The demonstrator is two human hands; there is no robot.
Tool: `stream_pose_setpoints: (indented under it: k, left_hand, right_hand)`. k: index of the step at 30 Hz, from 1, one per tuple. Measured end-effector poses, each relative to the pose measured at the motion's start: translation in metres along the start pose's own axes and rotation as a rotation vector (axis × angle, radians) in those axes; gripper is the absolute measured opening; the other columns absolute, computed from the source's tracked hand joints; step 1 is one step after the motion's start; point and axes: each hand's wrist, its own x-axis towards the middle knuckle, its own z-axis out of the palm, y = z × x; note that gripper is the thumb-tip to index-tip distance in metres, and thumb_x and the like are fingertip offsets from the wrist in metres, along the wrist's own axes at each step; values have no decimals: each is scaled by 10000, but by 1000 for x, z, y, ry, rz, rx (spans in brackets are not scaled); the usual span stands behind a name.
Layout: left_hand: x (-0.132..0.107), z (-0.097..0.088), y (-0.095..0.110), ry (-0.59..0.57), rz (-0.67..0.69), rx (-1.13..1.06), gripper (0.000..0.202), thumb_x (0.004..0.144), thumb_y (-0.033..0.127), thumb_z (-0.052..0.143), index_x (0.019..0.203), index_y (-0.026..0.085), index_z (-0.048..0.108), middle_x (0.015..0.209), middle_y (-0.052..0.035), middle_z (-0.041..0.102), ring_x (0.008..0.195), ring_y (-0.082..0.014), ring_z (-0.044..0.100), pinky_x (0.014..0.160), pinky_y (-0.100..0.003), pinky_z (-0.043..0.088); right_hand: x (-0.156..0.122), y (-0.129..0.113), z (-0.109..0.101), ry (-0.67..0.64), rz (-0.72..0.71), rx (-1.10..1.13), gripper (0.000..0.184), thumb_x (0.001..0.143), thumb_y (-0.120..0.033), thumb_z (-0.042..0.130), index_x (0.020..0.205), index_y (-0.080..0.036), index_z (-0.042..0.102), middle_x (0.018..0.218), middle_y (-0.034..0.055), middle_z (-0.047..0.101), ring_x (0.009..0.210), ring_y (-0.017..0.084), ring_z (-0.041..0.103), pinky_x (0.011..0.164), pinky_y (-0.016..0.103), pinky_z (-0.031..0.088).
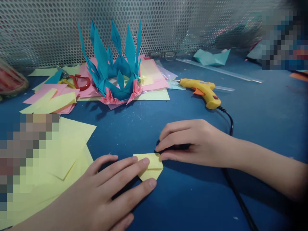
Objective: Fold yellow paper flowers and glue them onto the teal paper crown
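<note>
A small folded piece of yellow paper [155, 163] lies on the blue table, with a straight fold line across it. My left hand [113, 189] rests over its left side, fingers spread and pressing on it, the thumb side toward the table's near edge. At the paper's upper right corner, the thumb and fingertips of my right hand [192, 142] come together in a pinch on the edge. Beneath my left fingers part of the paper is hidden.
Yellow sheets [79, 150] spread at left. Behind stand a blue folded-paper crown [120, 86] with pink pieces, red-handled scissors [81, 82] and coloured papers [154, 77]. A yellow glue gun [201, 88] lies at right, its black cord [237, 192] running past my right wrist.
</note>
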Motion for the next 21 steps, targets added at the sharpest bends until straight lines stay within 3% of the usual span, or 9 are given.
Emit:
stream_pose_setpoints:
  k: [4,9,15,21]
  left_hand:
    - [1,2,1,30,-22,-8,490,923,118,374,1340,310,544,1420,69,620,1335,-78,483,1156,-268,191]
    - [1,1,-1,26,11,0,552,870,94,388,1386,241,514,1443,80,597,1330,-83,489,1180,-257,158]
    - [0,-1,-4,-22,45,42,565,862,115,421,1417,195,484,1439,48,603,1309,-134,525,1167,-292,179]
    - [0,1,-2,-17,35,55,550,880,117,391,1415,206,479,1458,55,583,1331,-126,482,1149,-313,194]
  right_hand:
    - [0,4,-2,-31,-57,25,161,940,-271,662,885,-137,735,858,56,693,762,104,669,738,196,544]
    - [2,4,2,-5,-95,-37,165,965,-203,615,857,-128,714,824,58,690,743,111,655,700,204,532]
    - [2,2,3,-45,-103,-158,196,1006,-184,522,933,-147,699,857,53,697,761,115,644,678,208,518]
    - [3,1,0,-67,-107,-132,161,981,-188,583,1008,-100,714,901,76,700,800,136,653,710,232,525]
